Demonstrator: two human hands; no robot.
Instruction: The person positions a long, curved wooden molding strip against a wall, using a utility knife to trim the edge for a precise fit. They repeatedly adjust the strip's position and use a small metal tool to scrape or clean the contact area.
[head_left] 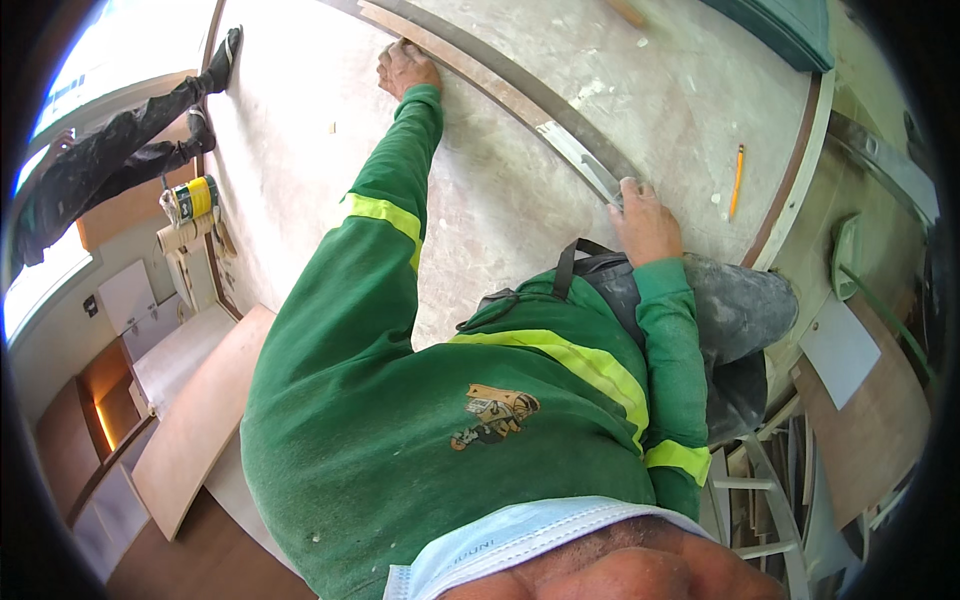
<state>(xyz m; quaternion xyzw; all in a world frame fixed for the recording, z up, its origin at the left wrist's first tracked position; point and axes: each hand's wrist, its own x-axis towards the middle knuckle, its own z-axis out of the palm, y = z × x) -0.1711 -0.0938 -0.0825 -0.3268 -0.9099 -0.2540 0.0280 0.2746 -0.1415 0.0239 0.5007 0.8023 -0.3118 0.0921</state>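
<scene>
A long, narrow wooden strip (470, 68) lies across the pale, dusty worktop (480, 200), its near-right end whitish (572, 150). Alongside its far edge runs a darker grey-brown strip (520, 75). At the far part of the wooden strip, my left hand (408, 70) is closed with curled fingers against its edge. My right hand (648, 222) grips the near-right end, thumb and fingers bent around it; the fingertips partly hide that end. A yellow pencil (738, 182) rests to the right of my right hand.
A teal case (775, 30) stands at the far right of the worktop. Another person's legs (150, 125) show at the left, near a yellow-and-green object (192, 200). Wooden panels (195, 430) lean at the lower left. A ladder (770, 500) and board offcuts lie at the lower right.
</scene>
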